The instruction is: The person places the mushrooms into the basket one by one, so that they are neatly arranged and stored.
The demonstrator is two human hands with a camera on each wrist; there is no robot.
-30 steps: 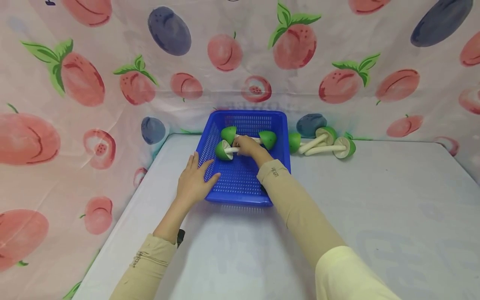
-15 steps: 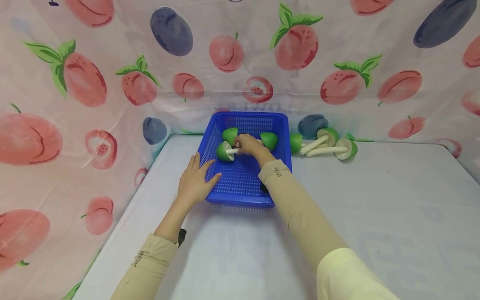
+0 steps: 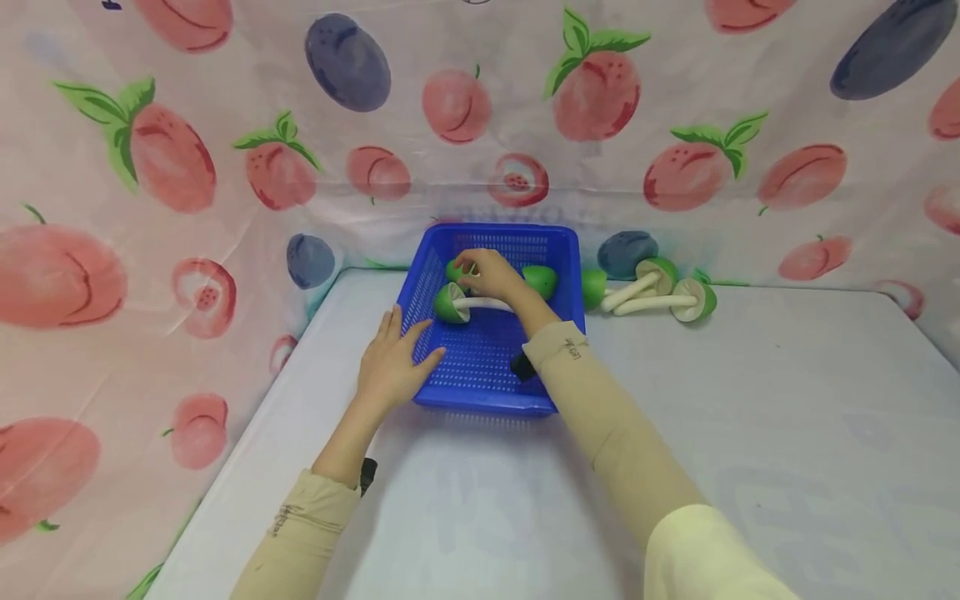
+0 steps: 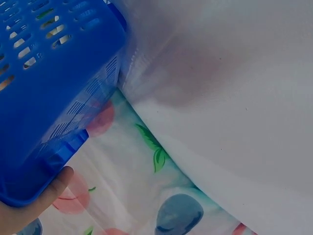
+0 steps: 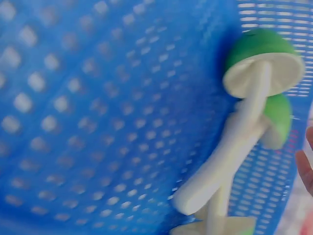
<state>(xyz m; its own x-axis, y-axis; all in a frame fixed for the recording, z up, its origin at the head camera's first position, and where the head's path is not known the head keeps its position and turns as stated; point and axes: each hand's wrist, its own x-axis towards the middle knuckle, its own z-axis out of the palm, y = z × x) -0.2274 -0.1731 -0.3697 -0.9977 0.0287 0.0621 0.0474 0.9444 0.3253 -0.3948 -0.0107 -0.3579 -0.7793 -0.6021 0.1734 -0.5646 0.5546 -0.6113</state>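
Observation:
A blue plastic basket (image 3: 480, 400) stands on the table, holding several toy mushrooms with green caps and white stems. My left hand (image 3: 392, 367) rests at its left rim with fingers extended and spread. In the left wrist view, a finger (image 4: 56, 188) lies along the rim. Over the mushrooms is my right hand (image 3: 491, 275), fingers loosely bent, with nothing seen in its grasp. The front mushroom (image 3: 452, 303) lies sideways below it. In the right wrist view, this mushroom (image 5: 264, 73) crosses another mushroom (image 5: 278, 122), and my fingertips (image 5: 305, 171) are apart from both.
Right of the basket, several more mushrooms (image 3: 693, 300) lie in a group against the back. A fruit-printed cloth (image 3: 450, 183) hangs behind and to the left of the white table (image 3: 750, 417).
My right hand has let go of the front mushroom's stem and lifted up and back, uncovering the stem. My left hand keeps its place at the rim.

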